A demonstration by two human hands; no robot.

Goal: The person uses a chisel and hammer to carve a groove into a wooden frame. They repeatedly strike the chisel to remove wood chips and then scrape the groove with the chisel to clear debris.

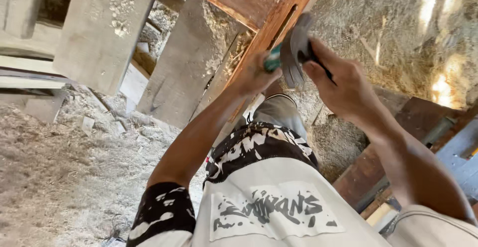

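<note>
Down in the head view, the left hand (256, 73) is clenched round a green-handled chisel (272, 60), set against the reddish wooden frame (279, 15) beside a slot cut in it. The right hand (343, 85) grasps a hammer (294, 53), whose blurred grey head sits just above the chisel's handle. Both hands meet over the frame's edge. Grey planks (102, 28) lean to the left, and sawdust (55, 177) covers the ground beneath them.
</note>
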